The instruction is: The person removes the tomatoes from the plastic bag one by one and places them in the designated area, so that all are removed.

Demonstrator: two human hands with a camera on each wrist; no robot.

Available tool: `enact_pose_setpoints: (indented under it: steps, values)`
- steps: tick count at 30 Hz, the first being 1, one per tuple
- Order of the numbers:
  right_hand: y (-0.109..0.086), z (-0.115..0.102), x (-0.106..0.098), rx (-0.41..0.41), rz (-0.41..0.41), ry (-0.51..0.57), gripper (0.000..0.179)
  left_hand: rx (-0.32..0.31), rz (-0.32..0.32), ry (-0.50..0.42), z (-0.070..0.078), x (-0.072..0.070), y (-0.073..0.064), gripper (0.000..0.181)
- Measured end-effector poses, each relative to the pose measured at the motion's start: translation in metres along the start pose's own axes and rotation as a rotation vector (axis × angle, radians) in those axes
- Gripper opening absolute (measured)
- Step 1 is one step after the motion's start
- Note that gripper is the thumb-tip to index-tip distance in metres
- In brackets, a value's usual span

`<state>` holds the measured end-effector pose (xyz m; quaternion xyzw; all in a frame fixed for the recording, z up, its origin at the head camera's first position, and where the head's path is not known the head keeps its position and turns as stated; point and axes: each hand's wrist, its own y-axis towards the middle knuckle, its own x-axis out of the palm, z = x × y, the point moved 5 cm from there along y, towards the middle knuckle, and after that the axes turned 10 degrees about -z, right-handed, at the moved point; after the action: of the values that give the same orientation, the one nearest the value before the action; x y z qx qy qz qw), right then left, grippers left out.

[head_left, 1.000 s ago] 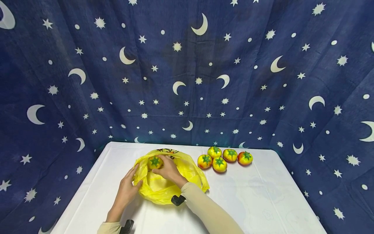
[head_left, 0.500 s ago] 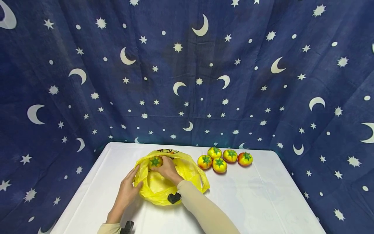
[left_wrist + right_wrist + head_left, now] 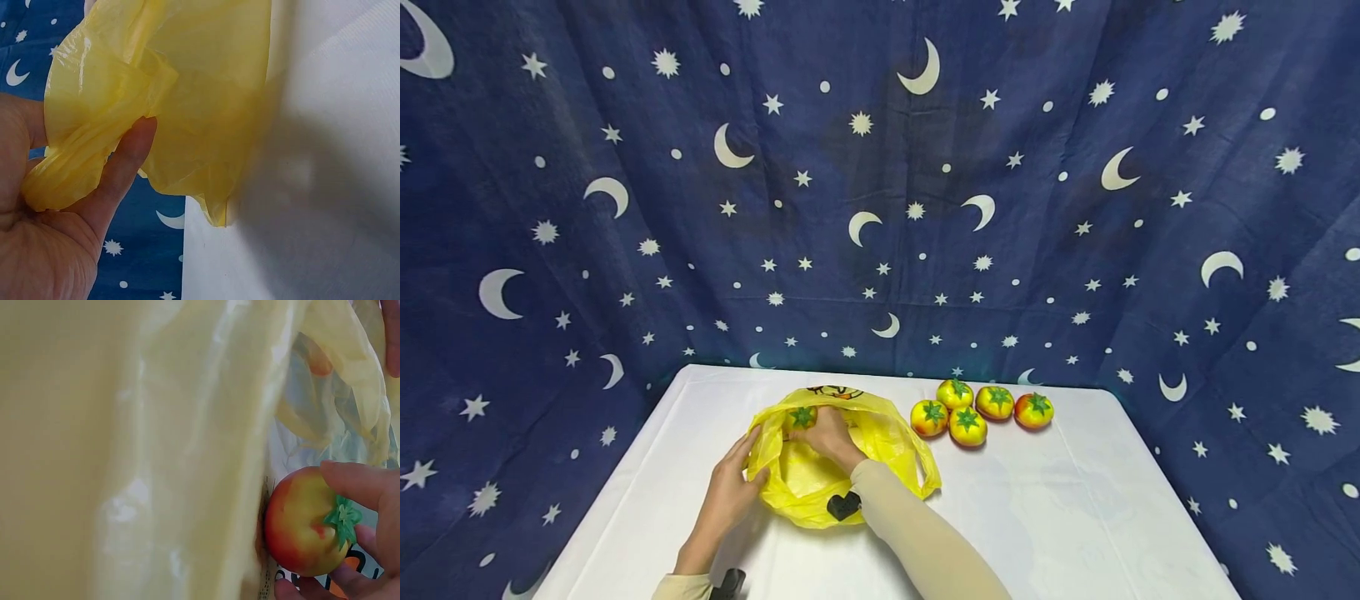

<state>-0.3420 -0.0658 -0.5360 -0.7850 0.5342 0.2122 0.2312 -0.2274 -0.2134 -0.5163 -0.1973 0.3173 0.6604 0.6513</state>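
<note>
A yellow plastic bag [image 3: 887, 446] stands on the table with its mouth spread toward me. My left hand [image 3: 727, 492] holds the bag's left edge, thumb on one side of the film and fingers on the other, as the left wrist view shows. Inside the mouth, my right hand [image 3: 829, 433] grips a tomato [image 3: 802, 417] with a green leafy top. In the right wrist view this yellow-red tomato [image 3: 303, 528] sits between thumb and fingers, with bag film close around it. Part of the bag's inside is hidden behind the right hand.
Several more yellow-red tomatoes [image 3: 967, 427] lie grouped to the right of the bag. The white-covered table [image 3: 1060, 508] ends at the back against a dark blue curtain [image 3: 820, 200] with moons and stars. Black wrist devices are strapped to both forearms.
My right hand, with the tomato, has sunk slightly deeper into the bag, and less of the tomato shows. The left hand stays at the bag's edge. The head view has shifted slightly.
</note>
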Motion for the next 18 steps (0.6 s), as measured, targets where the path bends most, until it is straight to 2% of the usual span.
enact_pose_setpoints:
  steps: [11,18]
  values:
    - [0.0021,0.0040,-0.0003,0.013,0.006,-0.055,0.057,-0.016,-0.006,-0.007,-0.0002,-0.0004,-0.0001,0.073]
    - [0.0004,0.0100,0.0001,0.039,-0.011,-0.050,0.067,-0.015,-0.010,-0.006,-0.0010,-0.0002,-0.0010,0.072]
